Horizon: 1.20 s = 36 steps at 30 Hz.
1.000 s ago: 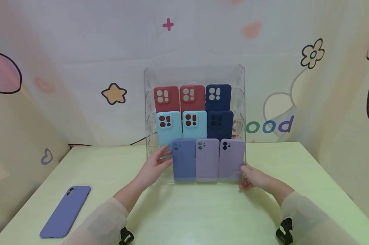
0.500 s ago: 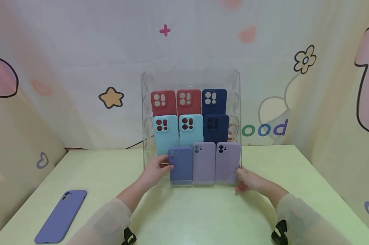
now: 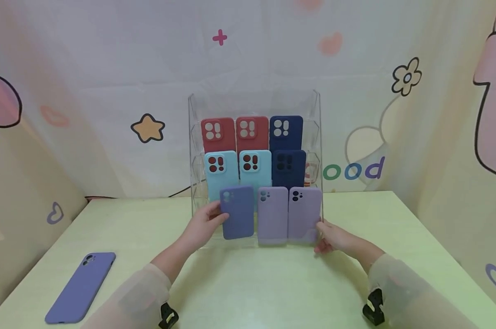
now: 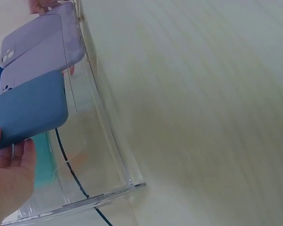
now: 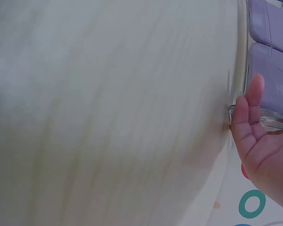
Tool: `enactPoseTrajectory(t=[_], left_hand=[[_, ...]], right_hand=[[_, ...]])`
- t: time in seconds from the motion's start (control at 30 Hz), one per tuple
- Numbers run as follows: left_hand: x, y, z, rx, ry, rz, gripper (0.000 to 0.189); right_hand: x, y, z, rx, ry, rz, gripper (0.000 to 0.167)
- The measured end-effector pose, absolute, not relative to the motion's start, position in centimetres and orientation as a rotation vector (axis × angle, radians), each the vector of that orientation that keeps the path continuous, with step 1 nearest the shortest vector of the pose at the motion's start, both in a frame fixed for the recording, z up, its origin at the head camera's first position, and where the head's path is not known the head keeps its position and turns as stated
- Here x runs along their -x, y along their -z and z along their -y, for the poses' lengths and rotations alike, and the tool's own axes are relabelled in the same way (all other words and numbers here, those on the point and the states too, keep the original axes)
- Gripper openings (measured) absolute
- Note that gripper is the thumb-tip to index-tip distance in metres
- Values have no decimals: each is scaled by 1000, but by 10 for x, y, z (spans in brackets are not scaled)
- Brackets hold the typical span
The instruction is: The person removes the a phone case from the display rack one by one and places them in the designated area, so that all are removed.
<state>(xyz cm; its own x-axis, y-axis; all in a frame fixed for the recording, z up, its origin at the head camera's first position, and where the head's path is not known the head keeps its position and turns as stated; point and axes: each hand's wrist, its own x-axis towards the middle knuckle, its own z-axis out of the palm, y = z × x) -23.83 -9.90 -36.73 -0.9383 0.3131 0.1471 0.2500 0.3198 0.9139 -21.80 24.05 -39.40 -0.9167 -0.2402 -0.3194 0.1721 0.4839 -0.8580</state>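
Head view, left hand (image 3: 204,225) pinching blue case (image 3: 238,212) from left, right hand (image 3: 334,236) holding rack (image 3: 256,101)

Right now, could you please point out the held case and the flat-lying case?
Held case (image 3: 237,212): head view, middle of its back.
Flat-lying case (image 3: 81,289): head view, middle of its back.

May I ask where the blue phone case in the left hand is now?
In the head view, the blue phone case is at the front of the clear rack, left of the two lilac cases, held by the left hand.
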Motion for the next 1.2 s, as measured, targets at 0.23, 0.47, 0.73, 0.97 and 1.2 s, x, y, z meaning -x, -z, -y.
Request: enactPoseTrajectory(t=[0.23, 0.47, 0.73, 0.97, 1.2], left_hand=[[232, 361, 96, -509, -1825, -2426, 37], [226, 362, 98, -456, -1899, -2342, 40], [218, 361, 107, -402, -1891, -2321, 41], [212, 360, 113, -407, -1883, -2333, 38], [204, 361, 124, -395, -1840, -2354, 38]], right_hand=[[218, 397, -242, 58, 1434, -2338, 60], [218, 394, -242, 56, 1421, -2352, 61], [221, 397, -247, 131, 1442, -2295, 67], [218, 393, -243, 95, 1450, -2319, 65], [218, 393, -239, 66, 1444, -2325, 61]])
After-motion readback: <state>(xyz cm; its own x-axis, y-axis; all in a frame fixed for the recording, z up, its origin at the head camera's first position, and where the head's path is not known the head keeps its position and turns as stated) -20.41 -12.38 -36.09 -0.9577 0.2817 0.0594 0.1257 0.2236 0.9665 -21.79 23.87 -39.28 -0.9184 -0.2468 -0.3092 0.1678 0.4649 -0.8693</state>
